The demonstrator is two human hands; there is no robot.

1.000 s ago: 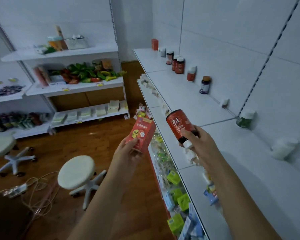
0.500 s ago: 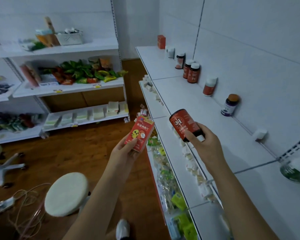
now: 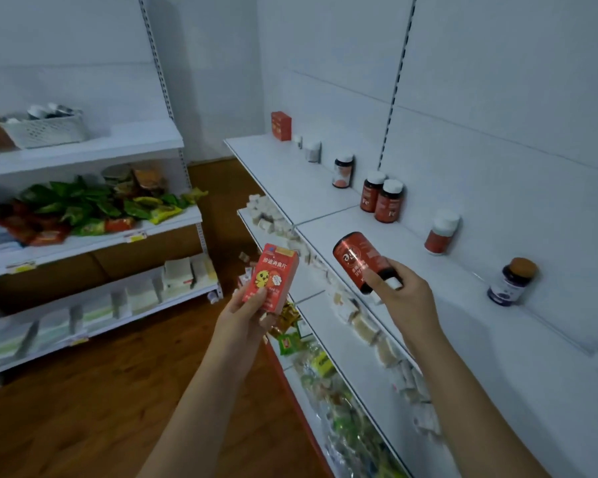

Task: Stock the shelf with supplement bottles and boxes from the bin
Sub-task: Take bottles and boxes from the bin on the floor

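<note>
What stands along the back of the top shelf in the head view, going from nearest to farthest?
Purple bottle with orange cap → red bottle with white cap → pair of red bottles → dark bottle with white cap → small white containers → red box.

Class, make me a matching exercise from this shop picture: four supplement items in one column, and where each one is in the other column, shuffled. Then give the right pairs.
Things:
1. red box with the yellow chick
2. red bottle held tilted
3. purple bottle with the brown cap
4. plain red box

Places:
A. standing at the far end of the top shelf
B. held in the left hand
C. standing alone on the shelf, nearest of the row along the wall
D. held in the right hand

Pairs: 1-B, 2-D, 3-C, 4-A
</note>
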